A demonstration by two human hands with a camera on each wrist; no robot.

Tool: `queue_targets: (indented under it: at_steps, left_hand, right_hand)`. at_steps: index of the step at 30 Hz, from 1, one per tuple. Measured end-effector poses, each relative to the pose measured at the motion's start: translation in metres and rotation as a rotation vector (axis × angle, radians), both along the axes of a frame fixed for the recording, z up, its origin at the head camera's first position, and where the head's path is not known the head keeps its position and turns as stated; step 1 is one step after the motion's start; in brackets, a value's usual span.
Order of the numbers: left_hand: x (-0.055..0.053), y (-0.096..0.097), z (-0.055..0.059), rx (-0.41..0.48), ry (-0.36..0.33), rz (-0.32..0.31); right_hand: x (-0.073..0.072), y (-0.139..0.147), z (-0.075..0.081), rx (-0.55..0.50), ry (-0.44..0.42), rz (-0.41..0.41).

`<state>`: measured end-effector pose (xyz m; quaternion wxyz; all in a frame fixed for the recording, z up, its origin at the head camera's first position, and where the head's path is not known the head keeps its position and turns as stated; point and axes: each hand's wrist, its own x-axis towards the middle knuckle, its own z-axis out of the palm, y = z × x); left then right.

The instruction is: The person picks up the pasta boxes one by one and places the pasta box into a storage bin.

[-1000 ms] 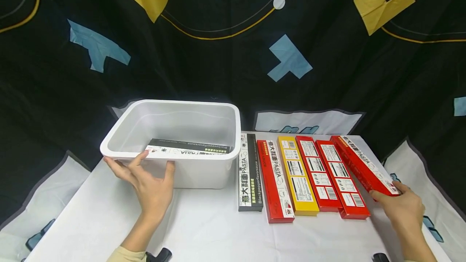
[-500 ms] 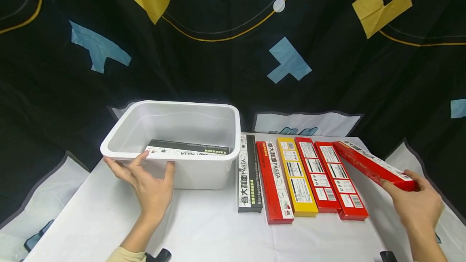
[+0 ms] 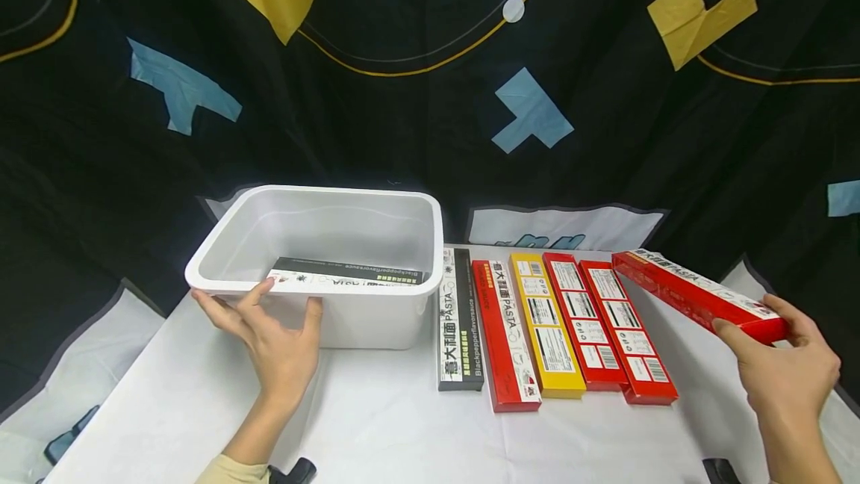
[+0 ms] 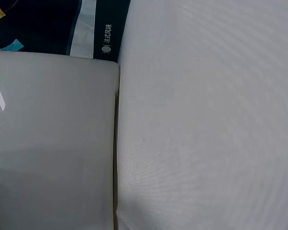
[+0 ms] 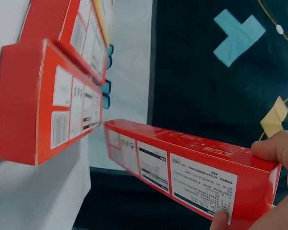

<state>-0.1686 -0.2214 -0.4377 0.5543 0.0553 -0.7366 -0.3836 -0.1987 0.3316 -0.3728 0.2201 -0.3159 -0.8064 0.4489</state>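
Note:
My right hand (image 3: 789, 372) grips the near end of a red pasta box (image 3: 692, 293), thumb on one side and fingers on the other. That box slants above the table's right side; in the right wrist view its white label panels (image 5: 201, 184) face the camera. On the left, my left hand (image 3: 278, 349) touches the front of a white plastic bin (image 3: 376, 320), its fingers spread along the rim and front wall. Inside the bin lies a black-and-white pasta box (image 3: 349, 275), partly hidden by the front rim. The left wrist view shows no fingers.
Right of the bin, a row holds a black pasta box (image 3: 461, 320), a red one with a white side (image 3: 507, 334), a yellow one (image 3: 547, 327) and two red ones with labels up (image 3: 584, 320). A black curtain (image 3: 403, 125) hangs behind the white table (image 3: 403, 417).
My right hand has raised the near end of the outermost red pasta box and moved it rightward, away from the row. The left hand and the bin have stayed in place.

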Motion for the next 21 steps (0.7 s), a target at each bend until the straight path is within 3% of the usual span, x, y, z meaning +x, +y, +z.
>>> queue_targets:
  at_steps: [6,11,18,21]
  left_hand:
    - [0.0,0.0,0.0,-0.002,0.008,0.005]
    - [0.0,0.0,-0.001,-0.004,0.01,0.001]
    - [0.0,0.0,-0.001,-0.007,0.011,0.01]
    - [-0.001,0.0,0.0,-0.007,0.014,0.011]
  right_hand:
    - [0.001,-0.008,0.003,-0.085,0.093,0.019]
    - [0.001,-0.017,0.008,-0.187,0.285,0.048]
    - [0.005,-0.034,0.028,-0.249,0.517,0.176]
    - [0.006,-0.043,0.034,-0.321,0.613,0.256]
